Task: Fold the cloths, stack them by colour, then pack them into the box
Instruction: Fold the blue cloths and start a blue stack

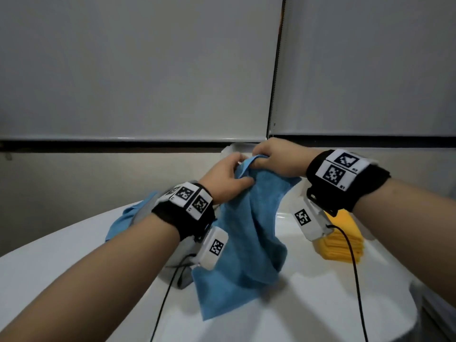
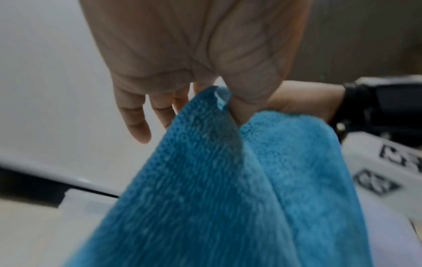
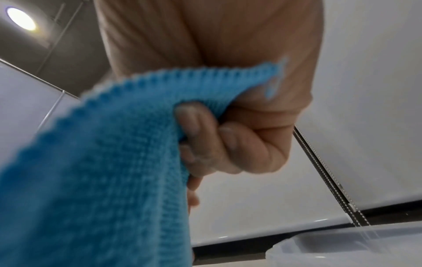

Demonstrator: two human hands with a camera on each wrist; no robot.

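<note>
A blue cloth (image 1: 249, 233) hangs above the white table (image 1: 308, 312), its lower corner trailing on the tabletop. My left hand (image 1: 228, 180) pinches its top edge between thumb and forefinger, the other fingers loose (image 2: 137, 124). Close beside it my right hand (image 1: 274, 157) grips the same top edge with curled fingers (image 3: 230, 142). The blue cloth (image 2: 228, 189) fills the left wrist view, and the blue cloth (image 3: 95, 171) covers the left half of the right wrist view. A stack of folded yellow cloths (image 1: 343, 240) lies at the right. The box (image 1: 230, 150), clear plastic, stands behind my hands.
Another blue cloth (image 1: 128, 218) and a grey one (image 1: 180, 257) lie on the table behind my left wrist. The box rim (image 3: 342, 247) shows low in the right wrist view. Grey wall panels stand close behind the table. Cables run from both wrist cameras.
</note>
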